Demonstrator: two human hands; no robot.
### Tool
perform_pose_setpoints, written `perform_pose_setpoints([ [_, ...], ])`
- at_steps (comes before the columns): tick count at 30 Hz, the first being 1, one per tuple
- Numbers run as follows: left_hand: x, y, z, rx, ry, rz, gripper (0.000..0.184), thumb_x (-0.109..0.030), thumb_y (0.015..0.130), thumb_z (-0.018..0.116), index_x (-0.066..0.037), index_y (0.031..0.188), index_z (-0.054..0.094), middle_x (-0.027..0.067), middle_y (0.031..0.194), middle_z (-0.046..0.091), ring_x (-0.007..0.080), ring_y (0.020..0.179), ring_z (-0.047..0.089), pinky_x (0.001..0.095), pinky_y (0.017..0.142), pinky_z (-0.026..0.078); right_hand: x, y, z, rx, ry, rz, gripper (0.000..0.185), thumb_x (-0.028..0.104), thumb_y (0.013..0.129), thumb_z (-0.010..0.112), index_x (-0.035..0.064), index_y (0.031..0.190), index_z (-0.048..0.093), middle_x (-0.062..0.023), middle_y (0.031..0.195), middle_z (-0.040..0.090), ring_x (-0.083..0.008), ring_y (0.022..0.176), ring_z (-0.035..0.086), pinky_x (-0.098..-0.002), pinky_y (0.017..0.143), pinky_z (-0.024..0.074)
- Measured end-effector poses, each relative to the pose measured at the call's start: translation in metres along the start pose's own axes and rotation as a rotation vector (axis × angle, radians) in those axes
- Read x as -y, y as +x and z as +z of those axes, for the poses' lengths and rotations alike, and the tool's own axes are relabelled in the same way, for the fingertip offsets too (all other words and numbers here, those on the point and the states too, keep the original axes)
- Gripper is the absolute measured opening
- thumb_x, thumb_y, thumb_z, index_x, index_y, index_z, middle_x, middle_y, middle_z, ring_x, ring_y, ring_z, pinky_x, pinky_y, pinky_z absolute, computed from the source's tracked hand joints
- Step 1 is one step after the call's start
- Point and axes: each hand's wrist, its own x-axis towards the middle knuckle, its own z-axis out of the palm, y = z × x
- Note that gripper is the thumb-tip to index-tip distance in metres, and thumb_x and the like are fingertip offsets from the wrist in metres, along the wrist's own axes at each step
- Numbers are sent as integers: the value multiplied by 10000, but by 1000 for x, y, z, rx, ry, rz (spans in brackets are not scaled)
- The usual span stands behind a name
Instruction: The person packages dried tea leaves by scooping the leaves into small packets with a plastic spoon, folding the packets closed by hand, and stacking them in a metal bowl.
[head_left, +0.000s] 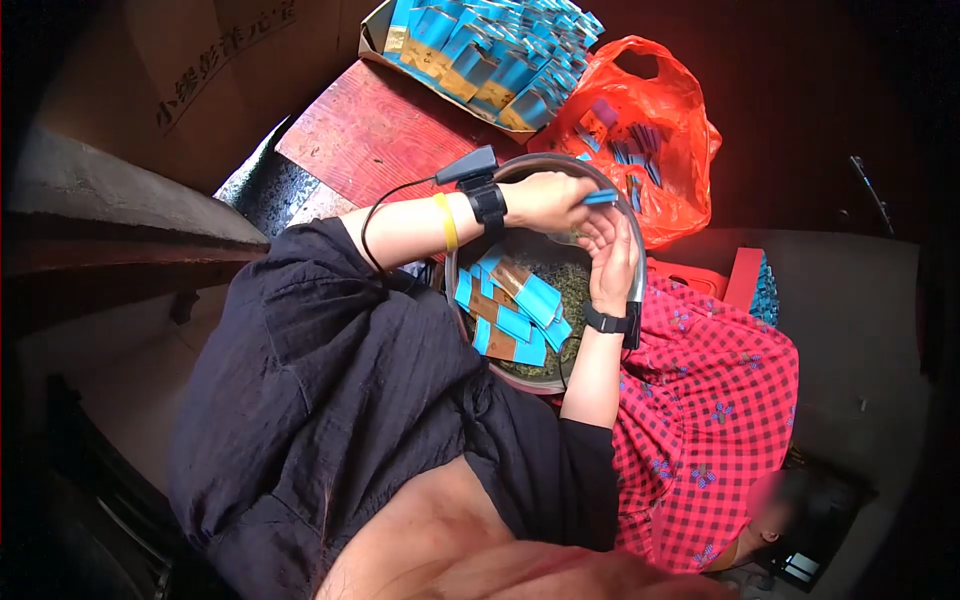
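My left hand [548, 203] reaches in from the left, wearing a black wrist strap and a yellow band. Its fingers are closed on a blue packet [600, 197], seen nearly edge-on over the basin's far rim. Just below it is my right hand [612, 268], also strapped at the wrist, with fingers stretched and slightly curved. I see nothing held in it. Both hands are over a round metal basin [640, 235] containing dried green leaf bits [574, 290]. Several blue-and-brown packets [512, 305] lie loosely on the leaves, left of my right hand.
Beyond the basin, a cardboard box [375, 35] holds many upright blue packets, on a red wooden table [345, 130]. An open red plastic bag [690, 150] contains more packets. Close on the right is a person in a red checked garment [715, 400]. A large carton [190, 60] stands at upper left.
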Motion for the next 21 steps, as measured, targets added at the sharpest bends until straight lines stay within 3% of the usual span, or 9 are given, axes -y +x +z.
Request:
perform_pose_setpoints([
  [1,-3,-1,-1,-76,-85,-71,282,-252,900,560,-42,1090,557,237,929,646,437,885,618,489,746,507,-1,1,-2,-56,-63,-18,348,303,1000,490,21,1195,551,-103,1013,666,-151,822,655,-244,657,511],
  [4,-5,8,-14,-256,-316,-18,276,-200,922,559,-30,1140,565,164,995,654,246,937,644,374,816,498,-2,0,-7,-116,-139,-35,290,232,979,538,20,1175,565,-110,1034,666,-143,814,653,-236,653,514],
  [5,-1,13,-21,-245,-343,-39,281,-148,914,565,-27,1167,565,87,1006,645,133,957,581,313,841,478,-3,0,-7,-109,-150,-29,261,193,968,558,21,1163,573,-114,1045,666,-137,809,652,-231,652,516],
  [6,-4,12,-35,-321,-299,29,255,-90,899,548,-14,1140,582,47,987,639,119,951,570,295,843,473,-4,-1,-7,-116,-147,-30,261,193,968,558,21,1163,573,-114,1045,666,-137,809,652,-231,652,516],
  [11,17,11,-93,-491,-543,-93,324,79,805,472,-34,1060,636,30,976,641,106,836,620,245,693,548,-4,-5,-3,-16,-159,-5,242,164,960,571,46,1171,577,-113,1089,658,-128,845,655,-230,678,529],
  [15,28,3,-114,-540,-768,-364,384,106,777,435,-43,1071,632,44,979,641,140,870,645,309,771,587,-5,-5,-2,24,-196,14,239,160,958,570,47,1169,579,-109,1071,669,-123,832,660,-223,677,527],
  [18,51,7,-111,-633,-599,-274,411,107,767,449,-48,1108,619,47,991,645,175,970,639,332,795,582,-7,-6,-3,32,-204,25,236,156,957,569,46,1166,581,-103,1064,674,-123,826,663,-224,675,526],
  [19,63,11,-109,-688,-444,-144,410,100,773,452,-33,1126,613,65,1032,653,183,1051,617,322,835,561,-7,-6,-4,32,-205,25,236,156,957,569,46,1166,581,-103,1064,674,-123,826,663,-224,675,526],
  [21,74,18,-110,-748,-365,-40,400,90,777,453,-23,1127,611,73,1052,654,173,1044,617,310,861,543,-6,-8,-4,34,-199,33,239,163,958,569,44,1165,582,-98,1056,676,-119,828,662,-216,672,521],
])
